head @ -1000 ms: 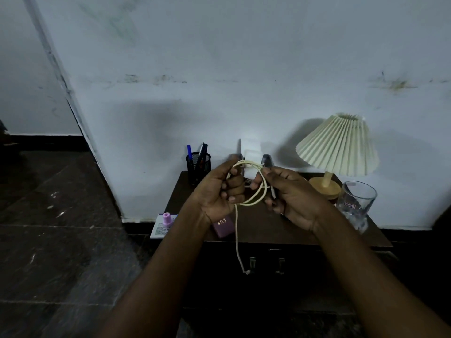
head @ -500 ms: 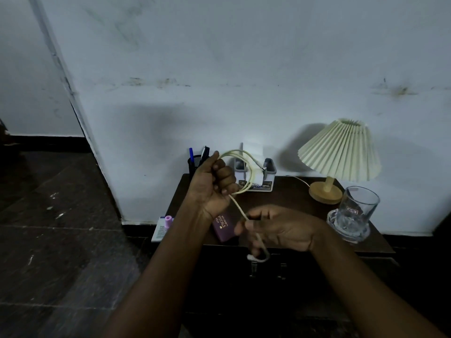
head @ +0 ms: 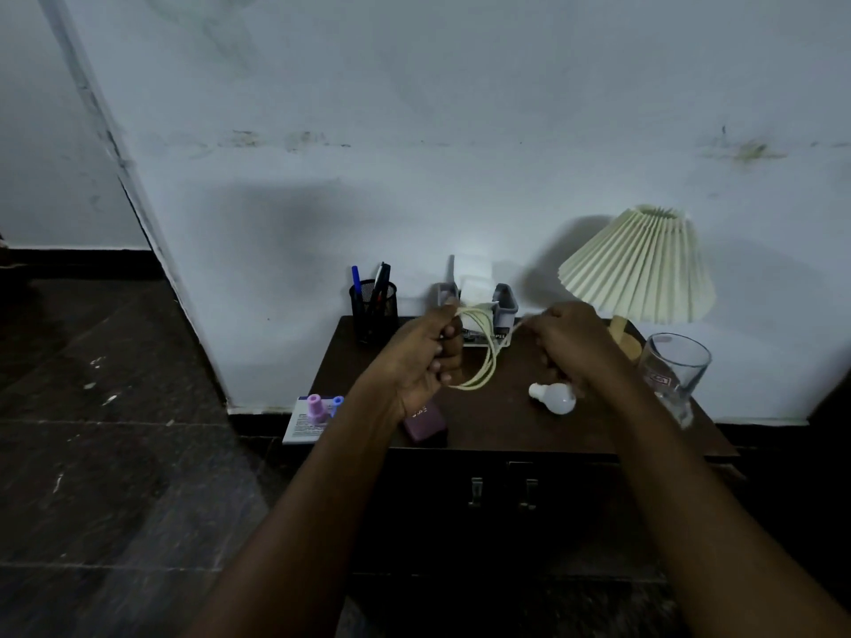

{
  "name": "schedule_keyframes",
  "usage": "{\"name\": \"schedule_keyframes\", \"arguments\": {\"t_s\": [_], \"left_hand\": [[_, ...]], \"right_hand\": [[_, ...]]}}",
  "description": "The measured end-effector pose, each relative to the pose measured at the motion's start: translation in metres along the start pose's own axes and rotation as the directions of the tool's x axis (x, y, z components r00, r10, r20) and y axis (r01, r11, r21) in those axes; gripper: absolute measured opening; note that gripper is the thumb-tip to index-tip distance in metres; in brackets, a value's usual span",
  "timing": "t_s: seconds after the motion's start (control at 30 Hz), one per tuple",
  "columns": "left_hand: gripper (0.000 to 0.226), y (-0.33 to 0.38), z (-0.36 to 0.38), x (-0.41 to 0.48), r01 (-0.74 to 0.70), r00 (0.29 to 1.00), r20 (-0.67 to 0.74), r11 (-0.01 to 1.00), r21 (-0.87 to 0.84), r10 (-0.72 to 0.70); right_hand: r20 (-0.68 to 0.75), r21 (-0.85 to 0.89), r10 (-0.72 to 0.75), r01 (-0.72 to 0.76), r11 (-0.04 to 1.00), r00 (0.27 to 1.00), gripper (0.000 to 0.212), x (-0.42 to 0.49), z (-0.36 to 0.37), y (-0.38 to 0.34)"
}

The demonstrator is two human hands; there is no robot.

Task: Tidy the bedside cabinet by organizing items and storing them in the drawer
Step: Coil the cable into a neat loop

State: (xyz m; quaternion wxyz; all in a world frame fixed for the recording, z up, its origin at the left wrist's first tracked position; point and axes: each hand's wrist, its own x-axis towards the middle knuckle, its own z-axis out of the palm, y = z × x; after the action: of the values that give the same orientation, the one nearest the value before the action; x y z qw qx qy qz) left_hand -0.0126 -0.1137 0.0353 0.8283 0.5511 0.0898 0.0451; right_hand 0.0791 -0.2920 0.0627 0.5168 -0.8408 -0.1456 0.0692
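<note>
A cream cable [head: 487,349] hangs in loops over the dark bedside cabinet [head: 497,421]. My left hand [head: 426,356] grips the coiled loops in a fist. My right hand [head: 568,345] holds the cable's free end, pulled out to the right of the coil. A white light bulb [head: 555,397] lies on the cabinet top just below my right hand. A small purple box [head: 426,423] sits under my left wrist. The cabinet front shows two metal handles [head: 502,492], and it is shut.
At the back stand a black pen holder [head: 374,306], a grey organiser with white paper [head: 479,299] and a pleated lamp [head: 638,269]. A glass [head: 672,368] stands at the right edge. A leaflet with two small bottles [head: 317,414] overhangs the left edge.
My right hand has come up from the cabinet's front edge to the right of the coil, drawing the cable's tail up with it. The bulb under it is now uncovered.
</note>
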Motion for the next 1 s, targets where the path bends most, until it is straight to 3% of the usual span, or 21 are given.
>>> {"name": "schedule_keyframes", "arguments": {"t_s": [0.07, 0.13, 0.2, 0.27, 0.4, 0.47, 0.5, 0.57, 0.63, 0.7, 0.73, 0.77, 0.8, 0.87, 0.9, 1.0], "left_hand": [[0.045, -0.005, 0.008, 0.001, 0.008, 1.0, -0.019, 0.997, 0.082, -0.006], [0.046, -0.008, 0.012, 0.002, 0.021, 0.999, -0.04, 0.994, 0.111, -0.017], [0.046, -0.01, 0.012, 0.003, 0.039, 0.997, -0.068, 0.992, 0.121, -0.031], [0.046, -0.011, 0.012, 0.004, 0.056, 0.996, -0.083, 0.991, 0.123, -0.046], [0.049, -0.013, 0.013, 0.005, 0.062, 0.997, -0.051, 0.989, 0.132, -0.056], [0.048, -0.014, 0.013, 0.005, 0.059, 0.997, -0.06, 0.99, 0.13, -0.052], [0.047, -0.014, 0.012, 0.006, 0.057, 0.996, -0.071, 0.99, 0.132, -0.048], [0.04, -0.014, 0.008, 0.005, 0.049, 0.997, -0.068, 0.991, 0.121, -0.041], [0.033, -0.013, 0.001, 0.004, 0.058, 0.998, -0.005, 0.997, 0.048, -0.057], [0.035, -0.01, -0.004, 0.002, 0.085, 0.99, 0.116, 0.993, -0.081, -0.076], [0.036, -0.008, -0.006, 0.001, 0.104, 0.982, 0.169, 0.984, -0.145, -0.079], [0.034, -0.005, -0.007, 0.0, 0.121, 0.975, 0.208, 0.972, -0.2, -0.079], [0.033, -0.003, -0.008, 0.0, 0.136, 0.968, 0.24, 0.96, -0.243, -0.077], [0.031, 0.001, -0.008, -0.001, 0.164, 0.952, 0.297, 0.945, -0.282, -0.076], [0.031, 0.001, -0.008, -0.002, 0.171, 0.945, 0.32, 0.944, -0.281, -0.076], [0.032, 0.0, -0.004, -0.003, 0.191, 0.931, 0.353, 0.947, -0.257, -0.092]], "right_hand": [[0.157, 0.394, 0.09, -0.146, 0.907, 0.984, 0.027, -0.01, 0.01, -0.013], [0.247, 0.433, 0.034, -0.142, 0.89, 0.968, 0.025, -0.016, 0.013, -0.017], [0.218, 0.228, -0.109, 0.058, 0.972, 0.97, 0.026, -0.02, 0.009, -0.016], [0.188, -0.091, -0.287, 0.308, 0.947, 0.939, 0.025, -0.025, 0.006, -0.014], [0.118, -0.547, -0.512, 0.486, 0.682, 0.851, 0.018, -0.036, 0.017, -0.022], [0.178, -0.655, -0.565, 0.525, 0.543, 0.806, 0.019, -0.041, 0.022, -0.026], [0.215, -0.618, -0.56, 0.555, 0.557, 0.8, 0.019, -0.043, 0.022, -0.028], [0.314, -0.351, -0.463, 0.555, 0.755, 0.829, 0.015, -0.045, 0.015, -0.028], [0.499, -0.002, -0.315, 0.365, 0.931, 0.807, 0.02, -0.047, 0.008, -0.027], [0.567, 0.253, -0.229, 0.097, 0.962, 0.791, 0.036, -0.044, 0.002, -0.023], [0.519, 0.364, -0.219, 0.018, 0.931, 0.826, 0.044, -0.039, -0.001, -0.02], [0.416, 0.447, -0.237, 0.029, 0.894, 0.878, 0.047, -0.033, -0.004, -0.017], [0.269, 0.47, -0.289, 0.137, 0.872, 0.919, 0.041, -0.027, -0.008, -0.014], [0.019, 0.287, -0.448, 0.424, 0.859, 0.894, 0.018, -0.015, -0.011, -0.007], [0.026, 0.205, -0.517, 0.501, 0.841, 0.856, 0.013, -0.012, -0.01, -0.005], [0.156, 0.147, -0.583, 0.565, 0.812, 0.798, 0.024, -0.014, 0.007, 0.002]]}}
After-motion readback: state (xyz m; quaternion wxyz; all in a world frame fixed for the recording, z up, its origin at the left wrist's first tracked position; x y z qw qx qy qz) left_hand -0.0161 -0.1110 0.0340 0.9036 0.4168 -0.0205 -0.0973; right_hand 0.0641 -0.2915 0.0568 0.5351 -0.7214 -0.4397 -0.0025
